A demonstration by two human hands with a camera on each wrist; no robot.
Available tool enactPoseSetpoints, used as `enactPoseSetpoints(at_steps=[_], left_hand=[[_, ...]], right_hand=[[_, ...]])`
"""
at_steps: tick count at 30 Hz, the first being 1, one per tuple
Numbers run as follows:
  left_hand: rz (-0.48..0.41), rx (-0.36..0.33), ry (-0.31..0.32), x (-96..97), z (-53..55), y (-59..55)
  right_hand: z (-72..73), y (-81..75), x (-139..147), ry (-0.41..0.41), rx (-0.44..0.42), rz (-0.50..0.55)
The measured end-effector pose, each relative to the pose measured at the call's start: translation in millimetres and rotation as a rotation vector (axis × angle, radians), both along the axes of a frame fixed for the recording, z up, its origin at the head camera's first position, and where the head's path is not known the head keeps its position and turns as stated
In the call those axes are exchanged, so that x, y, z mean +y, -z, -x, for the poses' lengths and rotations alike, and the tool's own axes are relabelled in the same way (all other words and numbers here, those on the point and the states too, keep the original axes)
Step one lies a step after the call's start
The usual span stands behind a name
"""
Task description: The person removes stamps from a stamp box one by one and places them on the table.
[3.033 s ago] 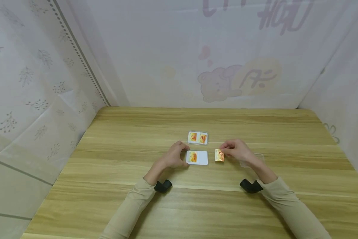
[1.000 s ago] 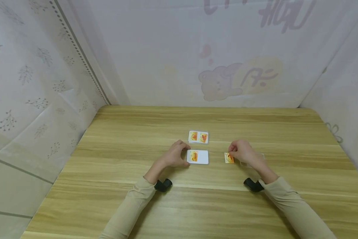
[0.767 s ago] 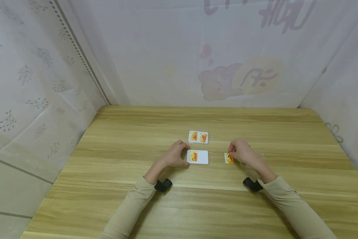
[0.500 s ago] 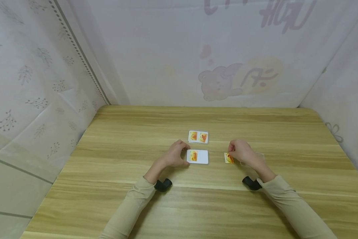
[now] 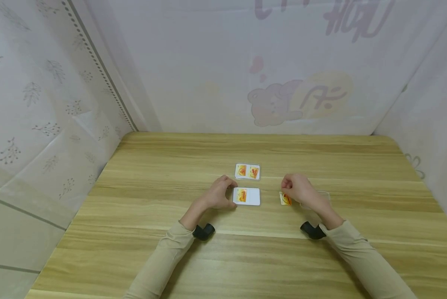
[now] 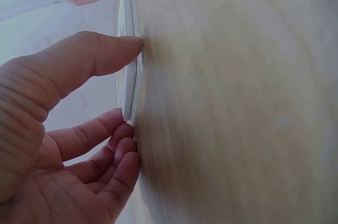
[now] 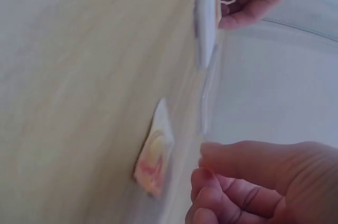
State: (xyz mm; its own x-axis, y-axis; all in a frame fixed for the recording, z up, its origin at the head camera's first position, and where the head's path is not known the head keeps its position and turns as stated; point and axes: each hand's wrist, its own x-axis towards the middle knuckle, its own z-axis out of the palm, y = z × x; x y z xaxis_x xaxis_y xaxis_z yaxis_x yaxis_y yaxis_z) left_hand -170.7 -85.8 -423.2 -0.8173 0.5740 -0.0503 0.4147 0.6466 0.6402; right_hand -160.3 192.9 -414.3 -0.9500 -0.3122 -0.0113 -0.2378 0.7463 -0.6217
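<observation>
My left hand [image 5: 217, 194] holds a white card [image 5: 253, 197] in a thin clear case. In the left wrist view, the thumb presses on the case's long side and the index fingertip meets its short end. On the card's left half is a yellow-orange stamp [image 5: 242, 194]; the right half is bare white. A loose stamp [image 5: 285, 199], yellow and red, lies on the table right of the card. Above its far right corner is my right hand [image 5: 299, 189], fingers curled. In the right wrist view, its thumb and index fingertips almost meet, apart from the loose stamp [image 7: 154, 155].
A second clear case [image 5: 247, 177] with two orange stamps on a white card lies just beyond the first. A clear plastic cover [image 5: 326, 195] sits partly under my right wrist. The wooden table [image 5: 245, 261] ends at a patterned cloth [image 5: 208, 74].
My right hand brought the loose stamp away from the card to the right and set it down. It has let go and shifted slightly left. The left hand stays at the case.
</observation>
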Motion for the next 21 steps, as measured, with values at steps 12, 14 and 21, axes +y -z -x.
enactPoseSetpoints(at_steps=[12,14,21], left_hand=[[0.0,-0.001,-0.008,0.0,-0.5,-0.2],[-0.004,0.004,-0.007,0.2,-0.6,-0.8],[-0.009,0.01,-0.006,-0.1,-1.3,-1.8]], right_hand=[[1.1,-4.9,-18,0.003,0.01,0.046],[1.8,-5.3,-21,-0.002,0.016,0.055],[3.8,-7.9,-31,-0.028,0.018,0.083]])
